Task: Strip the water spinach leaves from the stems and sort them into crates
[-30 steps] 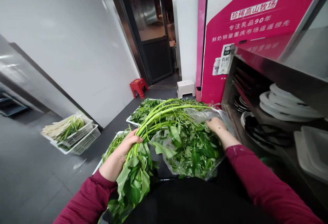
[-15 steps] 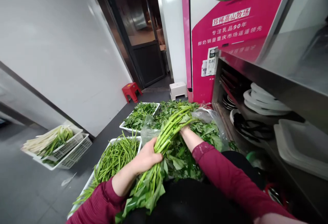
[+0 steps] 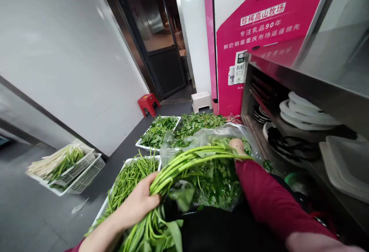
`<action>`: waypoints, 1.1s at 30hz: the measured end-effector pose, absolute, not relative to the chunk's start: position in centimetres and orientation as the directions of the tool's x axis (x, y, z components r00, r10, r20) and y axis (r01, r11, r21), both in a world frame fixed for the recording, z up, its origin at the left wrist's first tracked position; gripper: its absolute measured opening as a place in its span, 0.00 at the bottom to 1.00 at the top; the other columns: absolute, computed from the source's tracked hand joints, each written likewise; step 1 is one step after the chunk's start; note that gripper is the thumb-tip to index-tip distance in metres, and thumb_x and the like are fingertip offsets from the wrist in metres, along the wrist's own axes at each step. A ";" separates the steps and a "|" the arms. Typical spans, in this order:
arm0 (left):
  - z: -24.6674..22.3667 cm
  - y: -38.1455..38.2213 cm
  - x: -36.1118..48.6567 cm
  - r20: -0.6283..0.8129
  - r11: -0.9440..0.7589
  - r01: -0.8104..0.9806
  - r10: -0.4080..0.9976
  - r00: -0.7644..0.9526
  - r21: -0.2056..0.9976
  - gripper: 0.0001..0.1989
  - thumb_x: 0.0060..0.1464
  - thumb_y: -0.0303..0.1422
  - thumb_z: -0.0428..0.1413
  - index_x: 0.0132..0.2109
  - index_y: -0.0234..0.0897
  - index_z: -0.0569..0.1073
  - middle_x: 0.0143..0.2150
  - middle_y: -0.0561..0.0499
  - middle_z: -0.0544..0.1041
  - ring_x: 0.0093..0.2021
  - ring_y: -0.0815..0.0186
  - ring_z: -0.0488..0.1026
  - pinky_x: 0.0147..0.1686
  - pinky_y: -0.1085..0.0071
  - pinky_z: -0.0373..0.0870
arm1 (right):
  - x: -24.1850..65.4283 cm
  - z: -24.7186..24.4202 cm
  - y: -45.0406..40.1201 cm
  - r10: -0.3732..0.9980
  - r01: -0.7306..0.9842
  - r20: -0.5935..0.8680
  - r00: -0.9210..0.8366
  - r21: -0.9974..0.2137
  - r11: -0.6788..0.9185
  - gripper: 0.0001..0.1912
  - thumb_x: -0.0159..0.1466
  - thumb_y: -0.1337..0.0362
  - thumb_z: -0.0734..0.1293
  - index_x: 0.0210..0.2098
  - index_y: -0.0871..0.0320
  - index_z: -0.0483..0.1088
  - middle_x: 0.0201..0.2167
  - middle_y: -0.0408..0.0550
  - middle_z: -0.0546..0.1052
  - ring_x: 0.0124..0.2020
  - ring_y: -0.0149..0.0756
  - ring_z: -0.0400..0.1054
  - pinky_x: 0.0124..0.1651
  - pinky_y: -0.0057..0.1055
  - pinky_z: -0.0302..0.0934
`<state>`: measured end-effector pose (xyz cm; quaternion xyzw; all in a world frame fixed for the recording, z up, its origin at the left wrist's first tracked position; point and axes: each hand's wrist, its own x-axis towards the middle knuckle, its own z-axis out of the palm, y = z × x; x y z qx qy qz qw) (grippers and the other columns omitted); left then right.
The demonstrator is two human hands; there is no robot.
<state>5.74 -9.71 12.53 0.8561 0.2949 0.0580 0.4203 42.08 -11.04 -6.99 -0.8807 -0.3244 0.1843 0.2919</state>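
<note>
L hand [image 3: 145, 194] clamped on arched grn stems [image 3: 184, 156]; R hand [image 3: 236, 144] nr crinkly clear bag [image 3: 201, 136], grip unclear.

The bunch of leafy stems [image 3: 187, 156] is bright yellow-green, its leaves [image 3: 174, 234] a deeper green. The long sleeve [image 3: 265, 190] is maroon. Mid-green stem pieces [image 3: 132, 177] fill a white basket [image 3: 159, 163]; dark green leaves show through a colourless clear bag [image 3: 242, 130]. The stacked white baskets [image 3: 86, 177] have gridded walls, under vegetables [image 3: 54, 162] running cream to green. One stool [image 3: 148, 102] is red, another stool [image 3: 201, 100] off-white. The magenta panel [image 3: 230, 102] bears white lettering; the floor [image 3: 29, 206] is grey.
</note>
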 end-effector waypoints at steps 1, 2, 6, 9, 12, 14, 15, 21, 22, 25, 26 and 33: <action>12.9 -9.5 5.1 -0.147 -0.486 0.475 0.569 0.809 0.734 0.23 0.39 0.26 0.46 0.47 0.31 0.65 0.41 0.49 0.72 0.40 0.63 0.68 0.42 0.68 0.65 | 42.8 -7.6 -11.4 0.645 0.429 -0.187 0.741 -0.607 -0.669 0.17 0.64 0.56 0.58 0.46 0.59 0.65 0.45 0.52 0.69 0.43 0.35 0.66 0.46 0.38 0.62; 13.2 -9.3 4.7 -0.146 -0.505 0.491 0.576 0.804 0.710 0.24 0.39 0.26 0.46 0.48 0.31 0.65 0.41 0.50 0.72 0.40 0.63 0.68 0.42 0.69 0.66 | 43.3 -8.1 -11.5 0.619 0.403 -0.232 0.750 -0.582 -0.706 0.17 0.64 0.55 0.58 0.46 0.60 0.66 0.45 0.53 0.69 0.44 0.36 0.66 0.46 0.38 0.62; 13.5 -7.7 4.2 -0.120 -0.619 0.509 0.559 0.821 0.599 0.28 0.36 0.24 0.46 0.50 0.32 0.64 0.41 0.51 0.72 0.42 0.63 0.68 0.43 0.71 0.65 | 44.3 -8.5 -11.2 0.691 0.463 -0.298 0.658 -0.563 -0.685 0.25 0.59 0.55 0.63 0.49 0.69 0.65 0.48 0.63 0.69 0.48 0.43 0.65 0.49 0.37 0.59; 13.3 -6.5 4.1 -0.043 -0.677 0.505 0.575 0.817 0.535 0.29 0.37 0.24 0.46 0.52 0.32 0.63 0.42 0.51 0.72 0.40 0.65 0.69 0.43 0.72 0.65 | 45.9 -6.6 -11.9 0.788 0.558 -0.250 0.563 -0.589 -0.585 0.32 0.52 0.57 0.69 0.53 0.65 0.62 0.53 0.60 0.66 0.52 0.43 0.62 0.52 0.33 0.57; 12.7 -5.8 3.8 -0.014 -0.709 0.540 0.600 0.800 0.455 0.31 0.37 0.24 0.46 0.53 0.33 0.62 0.38 0.53 0.73 0.34 0.68 0.69 0.36 0.75 0.66 | 47.4 -3.0 -13.3 0.801 0.609 -0.204 0.563 -0.553 -0.568 0.27 0.48 0.62 0.71 0.46 0.65 0.68 0.49 0.65 0.68 0.51 0.52 0.62 0.53 0.43 0.54; 12.3 -5.6 3.8 -0.010 -0.709 0.588 0.635 0.772 0.389 0.31 0.37 0.25 0.46 0.54 0.34 0.62 0.34 0.54 0.73 0.29 0.69 0.69 0.32 0.75 0.65 | 46.6 -0.5 -14.1 0.823 0.631 -0.179 0.540 -0.561 -0.536 0.18 0.53 0.57 0.68 0.38 0.65 0.72 0.42 0.66 0.72 0.46 0.53 0.65 0.50 0.45 0.56; 12.1 -5.6 3.9 -0.004 -0.705 0.612 0.654 0.756 0.358 0.30 0.37 0.25 0.47 0.53 0.34 0.62 0.32 0.55 0.73 0.28 0.69 0.69 0.31 0.75 0.65 | 45.4 0.6 -14.4 0.852 0.644 -0.169 0.495 -0.588 -0.490 0.19 0.56 0.53 0.63 0.35 0.64 0.72 0.39 0.63 0.74 0.43 0.50 0.67 0.47 0.43 0.58; 10.8 -6.2 5.0 0.038 -0.717 0.602 0.653 0.756 0.351 0.30 0.37 0.24 0.47 0.53 0.33 0.63 0.35 0.52 0.74 0.32 0.68 0.71 0.34 0.74 0.66 | 34.1 1.5 -13.9 0.992 0.636 0.026 0.126 -0.769 -0.061 0.24 0.57 0.45 0.58 0.41 0.56 0.70 0.41 0.49 0.74 0.40 0.37 0.67 0.41 0.30 0.60; 10.7 -6.3 5.1 0.042 -0.720 0.592 0.647 0.761 0.361 0.30 0.38 0.24 0.47 0.53 0.33 0.63 0.36 0.52 0.74 0.33 0.67 0.71 0.35 0.74 0.66 | 32.9 0.9 -13.7 0.993 0.619 0.039 0.110 -0.785 -0.037 0.24 0.57 0.45 0.59 0.38 0.58 0.70 0.38 0.50 0.74 0.38 0.37 0.67 0.40 0.31 0.59; 10.5 -6.4 4.9 0.033 -0.717 0.583 0.641 0.767 0.383 0.30 0.39 0.25 0.47 0.54 0.33 0.62 0.36 0.52 0.74 0.33 0.67 0.71 0.35 0.74 0.66 | 31.6 -0.8 -13.4 0.994 0.471 0.030 0.106 -0.882 -0.024 0.20 0.58 0.48 0.58 0.30 0.60 0.67 0.25 0.45 0.71 0.29 0.33 0.64 0.35 0.30 0.58; 10.5 -6.4 4.8 0.017 -0.714 0.587 0.640 0.768 0.381 0.30 0.39 0.25 0.47 0.54 0.33 0.62 0.35 0.53 0.74 0.32 0.67 0.71 0.34 0.74 0.66 | 31.7 -1.2 -13.5 0.995 0.385 0.043 0.092 -0.923 0.004 0.19 0.58 0.49 0.59 0.30 0.60 0.66 0.23 0.43 0.70 0.28 0.32 0.64 0.35 0.30 0.58; 10.1 -6.9 5.0 -0.032 -0.775 0.582 0.593 0.804 0.247 0.31 0.38 0.25 0.47 0.55 0.35 0.62 0.30 0.53 0.74 0.28 0.67 0.70 0.29 0.74 0.64 | 30.7 -2.0 -13.2 0.997 0.186 -0.051 0.061 -0.981 -0.061 0.20 0.60 0.52 0.60 0.44 0.60 0.65 0.29 0.46 0.73 0.29 0.32 0.67 0.33 0.29 0.60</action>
